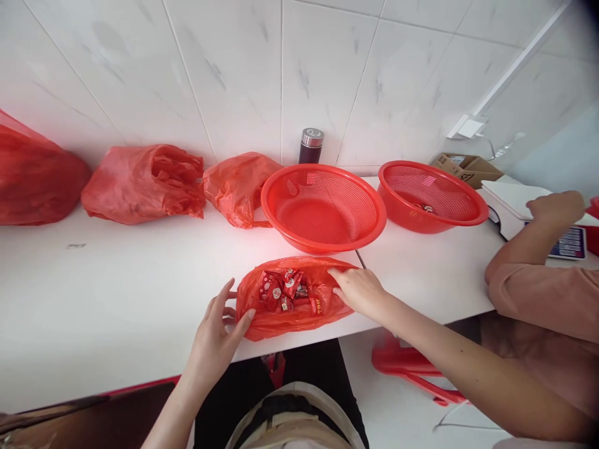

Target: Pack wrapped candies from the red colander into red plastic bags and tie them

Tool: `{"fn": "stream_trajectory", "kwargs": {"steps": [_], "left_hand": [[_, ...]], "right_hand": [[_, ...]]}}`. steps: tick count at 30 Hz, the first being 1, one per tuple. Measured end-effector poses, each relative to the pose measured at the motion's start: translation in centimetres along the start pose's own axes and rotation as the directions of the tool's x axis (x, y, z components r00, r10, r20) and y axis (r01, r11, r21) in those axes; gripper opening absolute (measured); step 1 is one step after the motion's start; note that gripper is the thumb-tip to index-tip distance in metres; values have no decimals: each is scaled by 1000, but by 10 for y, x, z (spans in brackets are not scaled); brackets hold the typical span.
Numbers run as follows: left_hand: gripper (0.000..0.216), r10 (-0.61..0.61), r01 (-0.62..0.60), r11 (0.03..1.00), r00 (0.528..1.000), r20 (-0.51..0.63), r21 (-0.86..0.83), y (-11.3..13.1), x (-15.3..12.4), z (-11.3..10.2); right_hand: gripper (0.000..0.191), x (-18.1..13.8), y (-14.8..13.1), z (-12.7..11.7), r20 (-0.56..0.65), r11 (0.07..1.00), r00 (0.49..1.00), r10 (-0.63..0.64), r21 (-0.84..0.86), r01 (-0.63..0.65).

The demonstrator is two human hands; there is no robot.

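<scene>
A red plastic bag (pixel 285 326) lies at the front edge of the white table, its mouth spread wide. Several small red wrapped candies (pixel 276 290) are inside it. My left hand (pixel 216 333) is at the bag's left end, fingers spread, with the thumb over the rim and the other fingers along the outer side. At the right end, my right hand (pixel 360 290) grips the bag's edge, thumb and forefinger reaching inside. Just behind the bag stands a red perforated basket (pixel 322 218) with nothing visible in it.
A second red basket (pixel 433 215) holds a few small items. More red bags (pixel 140 184) line the wall beside a dark thermos (pixel 311 146). At right, a co-worker's arm (pixel 538 231) rests near a scale (pixel 567 243) and a cardboard box (pixel 468 169). A red stool (pixel 412 362) stands below.
</scene>
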State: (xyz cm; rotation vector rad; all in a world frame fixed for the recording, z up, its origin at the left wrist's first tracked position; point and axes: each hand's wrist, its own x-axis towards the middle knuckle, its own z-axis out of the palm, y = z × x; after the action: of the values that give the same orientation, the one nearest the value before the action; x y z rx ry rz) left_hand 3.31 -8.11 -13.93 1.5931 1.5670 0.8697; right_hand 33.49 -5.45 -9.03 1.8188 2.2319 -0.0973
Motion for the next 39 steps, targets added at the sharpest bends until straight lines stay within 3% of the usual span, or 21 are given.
{"fn": "stream_trajectory", "kwargs": {"steps": [3, 7, 10, 14, 17, 21, 23, 26, 28, 31, 33, 35, 37, 39], "left_hand": [[56, -94, 94, 996, 995, 29, 8, 1, -5, -9], [42, -169, 179, 982, 974, 153, -52, -4, -8, -14], [35, -164, 197, 962, 970, 180, -188, -4, -8, -13], [28, -175, 254, 807, 965, 194, -533, 6, -8, -12], [27, -171, 276, 675, 961, 219, -684, 14, -6, -14], [27, -153, 185, 643, 982, 112, -743, 23, 0, -22], [27, -165, 144, 630, 985, 49, -764, 27, 2, -27], [30, -197, 119, 620, 980, -7, -776, 32, 2, -35], [35, -197, 104, 635, 980, -30, -766, 31, 0, -38], [38, -180, 82, 673, 982, -55, -735, 25, -2, -37], [39, -193, 79, 711, 978, -85, -698, 20, -3, -36], [38, -231, 94, 744, 965, -122, -661, 17, -3, -35], [35, -277, 133, 732, 954, -113, -669, 20, -4, -36], [32, -310, 178, 653, 949, -46, -736, 28, -3, -41]], "right_hand": [[18, -1, 0, -6, -10, 1000, 1000, -18, 17, 18], [21, -3, 2, -14, -107, 997, 994, -20, 76, 29], [36, -3, 7, -12, -117, 997, 992, 40, 65, -33], [50, 0, 15, 1, -32, 994, 993, 110, -20, -110], [38, 1, 18, 5, -34, 990, 991, 131, -38, -133], [19, -5, 18, -6, -96, 991, 988, 125, -37, -129], [20, -11, 17, -12, -249, 996, 965, 81, -5, -85], [23, -20, 14, -12, -495, 998, 868, 44, 58, -17], [24, -22, 13, -3, -510, 996, 859, 53, 94, -5], [39, -21, 14, 16, -393, 974, 912, 116, 226, -27], [46, -20, 14, 23, -288, 907, 945, 153, 421, -18], [40, -21, 14, 19, -229, 770, 963, 144, 636, 36], [27, -25, 11, 6, -261, 614, 956, 131, 779, 129], [20, -29, 9, -14, -353, 478, 923, 156, 844, 242]]}}
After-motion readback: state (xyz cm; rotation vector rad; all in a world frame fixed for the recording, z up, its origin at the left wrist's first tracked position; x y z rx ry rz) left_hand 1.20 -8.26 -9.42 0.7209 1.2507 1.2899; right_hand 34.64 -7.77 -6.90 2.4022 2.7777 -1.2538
